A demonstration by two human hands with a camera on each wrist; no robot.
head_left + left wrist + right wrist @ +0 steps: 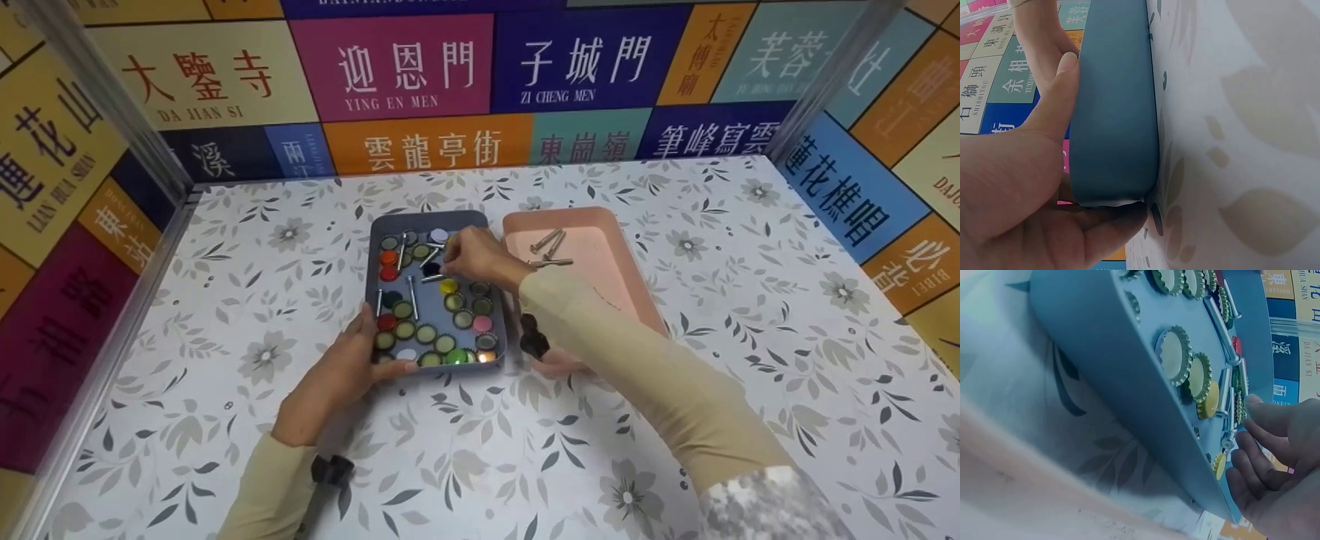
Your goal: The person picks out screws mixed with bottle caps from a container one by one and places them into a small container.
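The left hand [343, 375] grips a smooth, round-cornered blue tray [431, 309] on the floral tabletop [540, 480]; inside lie crimped bottle caps [405, 330] and slender shiny bolts [413, 298]. The right hand [478, 255] bends its fingers by the bolts; I cannot tell whether they pinch one.

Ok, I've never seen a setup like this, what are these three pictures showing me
No machine here, just a person's left hand and right hand. The wide picture comes from a head-worn camera, the other two from each wrist. On the white, leaf-patterned table sit a blue-grey rectangular tray of metal bottle caps and silver metal bolts, and a pale pink rectangular tray with more bolts. The left hand holds the blue-grey tray's corner; the right hand reaches in beside bolts, but whether it grips one is unclear.
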